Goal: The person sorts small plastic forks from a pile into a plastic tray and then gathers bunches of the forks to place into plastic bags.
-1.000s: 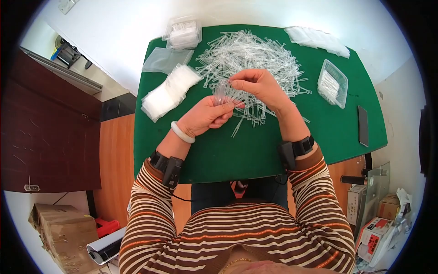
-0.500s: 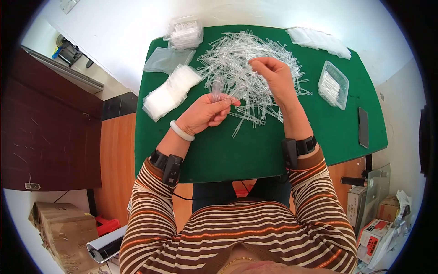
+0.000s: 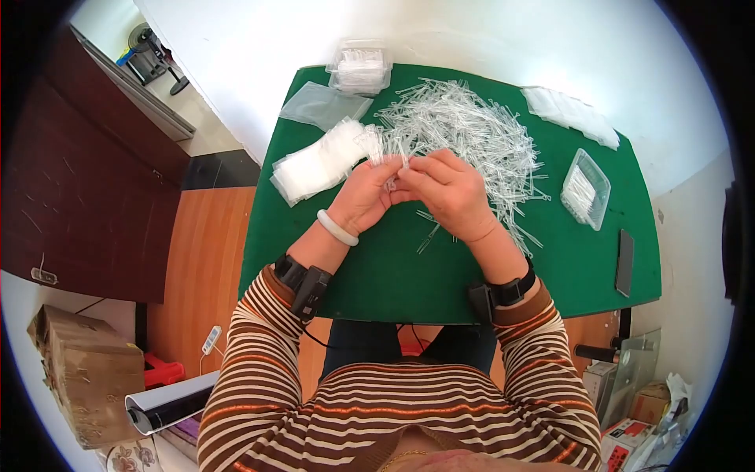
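A big heap of thin clear plastic pieces (image 3: 472, 126) lies on the green table (image 3: 377, 275). My left hand (image 3: 364, 193) holds a small bunch of the same clear pieces (image 3: 373, 144), pinched between thumb and fingers. Touching it on the right, my right hand (image 3: 450, 193) has its thumb and fingertips closed on a clear piece at the bunch. Both hands are at the heap's near left edge. Left of them lies a fanned stack of white translucent bags (image 3: 314, 165).
Behind the bags are a flat clear bag (image 3: 322, 106) and a clear box of white pieces (image 3: 360, 69). More white bags (image 3: 570, 114) lie at the back right, with an open clear tray (image 3: 586, 190) and a dark phone (image 3: 624, 263) nearer.
My right hand has come down and left from above the heap to meet my left hand. The whole view has shifted slightly.
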A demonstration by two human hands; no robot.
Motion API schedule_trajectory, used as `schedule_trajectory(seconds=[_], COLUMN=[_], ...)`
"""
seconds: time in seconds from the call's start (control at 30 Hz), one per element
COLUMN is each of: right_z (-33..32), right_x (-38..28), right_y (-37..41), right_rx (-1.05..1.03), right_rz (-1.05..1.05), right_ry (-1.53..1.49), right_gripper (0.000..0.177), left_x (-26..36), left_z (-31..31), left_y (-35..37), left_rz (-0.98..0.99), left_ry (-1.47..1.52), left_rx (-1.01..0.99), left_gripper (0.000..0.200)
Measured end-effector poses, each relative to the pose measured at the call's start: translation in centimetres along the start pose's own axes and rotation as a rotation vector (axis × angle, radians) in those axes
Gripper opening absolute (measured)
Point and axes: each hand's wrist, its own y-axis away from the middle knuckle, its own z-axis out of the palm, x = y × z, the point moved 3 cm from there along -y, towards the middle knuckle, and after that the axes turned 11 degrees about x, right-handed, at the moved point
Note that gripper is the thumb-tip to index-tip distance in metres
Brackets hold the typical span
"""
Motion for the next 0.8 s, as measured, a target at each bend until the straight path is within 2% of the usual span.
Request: schedule_trajectory(seconds=[0.13,0.2,0.27,0.3,0.33,0.43,0.47,0.57,0.7,0.8], right_z=[0.2,0.3,0.3,0.2,0.0,-1.5,-1.8,-1.7,-1.3,-1.3], right_x=[-0.6,-0.5,0.4,0.8,1.2,4.1,4.4,5.3,6.0,6.8], right_y=[-0.1,0.0,0.5,0.8,1.0,0.9,0.8,1.2,2.3,2.8], right_rx=[-0.137,-0.183,-0.142,-0.119,-0.115,0.159,0.163,0.046,-0.056,0.027], right_rz=[-0.055,-0.068,0.032,0.087,0.101,0.483,0.491,0.738,0.829,0.849], right_ry=[-0.004,0.003,-0.156,-0.234,-0.225,-0.011,0.001,-0.351,-0.384,-0.385], right_gripper=[0.021,0.02,0.019,0.018,0.018,0.01,0.01,0.007,0.009,0.01], left_x=[0.2,0.0,-0.2,-0.2,-0.3,-0.4,-0.3,-0.8,-1.0,-1.1], left_z=[-0.5,0.2,0.2,-0.3,-0.7,-0.2,0.2,0.7,0.8,0.7], left_y=[-0.5,-0.2,-0.3,-0.5,-0.6,-0.2,0.2,0.4,0.6,0.4], left_rz=[0.007,-0.001,-0.017,-0.018,-0.023,-0.055,-0.071,-0.097,-0.082,-0.056], left_ry=[0.097,0.1,0.092,0.05,0.01,-0.074,-0.115,-0.178,-0.241,-0.292], left_rx=[-0.069,-0.004,0.024,-0.03,-0.086,-0.158,-0.165,-0.202,-0.221,-0.184], left_gripper=[0.023,0.024,0.025,0.026,0.027,0.029,0.029,0.03,0.029,0.028])
